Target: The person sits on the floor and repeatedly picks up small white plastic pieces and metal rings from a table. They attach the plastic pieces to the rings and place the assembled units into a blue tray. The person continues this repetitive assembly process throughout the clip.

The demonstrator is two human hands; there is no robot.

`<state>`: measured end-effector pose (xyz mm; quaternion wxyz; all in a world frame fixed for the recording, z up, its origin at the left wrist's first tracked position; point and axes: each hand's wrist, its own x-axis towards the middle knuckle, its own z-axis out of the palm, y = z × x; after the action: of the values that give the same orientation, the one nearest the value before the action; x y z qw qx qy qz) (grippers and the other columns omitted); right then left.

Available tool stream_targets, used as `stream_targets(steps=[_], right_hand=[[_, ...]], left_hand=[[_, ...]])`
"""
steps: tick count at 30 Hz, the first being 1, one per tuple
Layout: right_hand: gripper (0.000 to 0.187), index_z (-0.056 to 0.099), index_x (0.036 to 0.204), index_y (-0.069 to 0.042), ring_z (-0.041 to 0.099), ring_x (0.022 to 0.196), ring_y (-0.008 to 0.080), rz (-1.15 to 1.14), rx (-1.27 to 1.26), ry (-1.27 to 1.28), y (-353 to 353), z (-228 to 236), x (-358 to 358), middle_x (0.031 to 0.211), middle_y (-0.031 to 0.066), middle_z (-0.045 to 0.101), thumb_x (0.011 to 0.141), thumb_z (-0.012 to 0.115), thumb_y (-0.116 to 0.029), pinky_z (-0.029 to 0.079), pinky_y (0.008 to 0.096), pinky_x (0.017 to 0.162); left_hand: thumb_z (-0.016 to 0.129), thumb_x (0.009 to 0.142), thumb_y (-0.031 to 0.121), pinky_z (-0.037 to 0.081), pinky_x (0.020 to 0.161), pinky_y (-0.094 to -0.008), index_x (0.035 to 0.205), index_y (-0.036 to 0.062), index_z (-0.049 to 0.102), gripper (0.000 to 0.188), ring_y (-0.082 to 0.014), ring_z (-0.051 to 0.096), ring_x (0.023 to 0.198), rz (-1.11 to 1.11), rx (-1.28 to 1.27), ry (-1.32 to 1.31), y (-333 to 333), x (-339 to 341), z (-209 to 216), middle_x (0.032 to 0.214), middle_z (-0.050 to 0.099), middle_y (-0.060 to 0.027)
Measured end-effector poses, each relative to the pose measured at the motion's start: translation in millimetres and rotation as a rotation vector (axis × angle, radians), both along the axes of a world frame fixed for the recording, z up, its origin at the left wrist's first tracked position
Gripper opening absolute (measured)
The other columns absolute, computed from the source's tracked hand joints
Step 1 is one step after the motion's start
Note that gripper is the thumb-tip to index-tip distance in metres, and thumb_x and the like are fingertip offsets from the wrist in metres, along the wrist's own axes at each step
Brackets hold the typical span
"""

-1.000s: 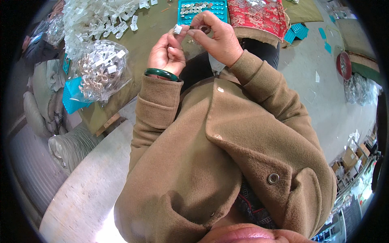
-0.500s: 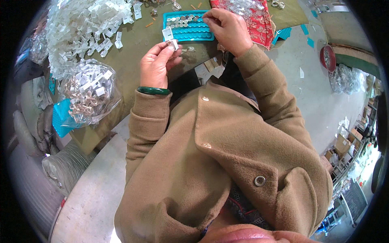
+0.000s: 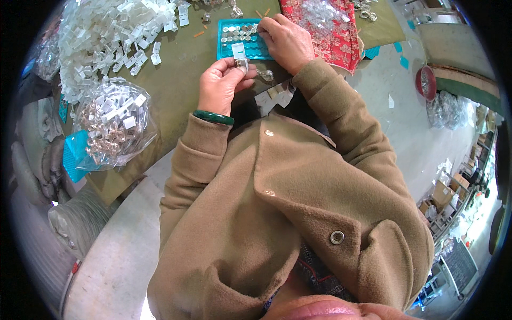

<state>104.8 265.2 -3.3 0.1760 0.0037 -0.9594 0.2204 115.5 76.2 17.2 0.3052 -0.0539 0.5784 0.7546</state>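
My left hand [image 3: 220,88] pinches a small white plastic case [image 3: 238,52], its hinged lid standing open. A little bundle of thin wire [image 3: 265,75] hangs beside my fingertips. Just beyond the case lies a turquoise tray [image 3: 221,50] with rows of round hollows. Silver button cells [image 3: 238,30] fill several hollows toward its far side. My right hand [image 3: 288,44] is over the tray's right end, thumb and fingers drawn together. Whatever those fingertips hold, if anything, is hidden.
A big heap of white plastic cases [image 3: 114,37] covers the table's left. Nearer stands a clear bag [image 3: 114,128] of cases and coppery wire bundles. Red patterned cloth [image 3: 338,50] with clear plastic pieces lies right of the tray. A red bowl [image 3: 426,82] is further right.
My left hand has moved right with the open case, closer to the tray's front edge. My right hand has shifted left and slightly down, farther over the tray.
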Motion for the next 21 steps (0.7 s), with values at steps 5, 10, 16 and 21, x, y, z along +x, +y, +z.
stream_targets(steps=[5,10,16,21], right_hand=[[0.013,0.066,0.094,-0.012,0.064,0.077,0.0305,0.020,-0.085,0.035,8.0,3.4,-1.3,0.086,0.0100,0.062,0.084,0.062,-0.021,0.052,0.0419,0.066],[0.018,0.068,0.097,-0.008,0.065,0.083,0.0315,-0.030,-0.164,0.013,14.5,8.9,-0.4,0.090,0.0132,0.066,0.085,0.064,-0.021,0.052,0.0380,0.072],[0.016,0.071,0.092,-0.011,0.063,0.078,0.0331,0.051,-0.200,0.016,2.7,1.6,-6.3,0.083,0.0127,0.063,0.084,0.061,-0.020,0.051,0.0415,0.071],[0.015,0.070,0.096,-0.009,0.063,0.081,0.0325,0.078,-0.113,-0.012,1.2,0.9,0.1,0.087,0.0127,0.063,0.086,0.060,-0.017,0.051,0.0410,0.071]], left_hand=[[0.056,0.093,0.008,0.056,0.073,-0.0233,0.110,-0.0008,0.058,0.019,-0.0149,0.067,0.089,0.040,0.035,-0.071,0.0,-5.5,-0.1,0.102,0.067,-0.0119],[0.055,0.094,0.010,0.056,0.074,-0.0231,0.111,-0.0004,0.058,0.020,-0.0156,0.067,0.091,0.079,0.055,-0.088,-0.4,-5.6,1.7,0.104,0.067,-0.0125],[0.056,0.094,0.012,0.055,0.076,-0.0262,0.111,-0.0025,0.058,0.022,-0.0155,0.066,0.090,0.087,0.102,-0.092,-0.1,-4.1,5.7,0.102,0.067,-0.0119],[0.055,0.094,0.011,0.056,0.072,-0.0225,0.114,-0.0019,0.058,0.024,-0.0149,0.067,0.089,0.047,0.098,-0.084,-5.0,-3.6,8.3,0.104,0.067,-0.0126]])
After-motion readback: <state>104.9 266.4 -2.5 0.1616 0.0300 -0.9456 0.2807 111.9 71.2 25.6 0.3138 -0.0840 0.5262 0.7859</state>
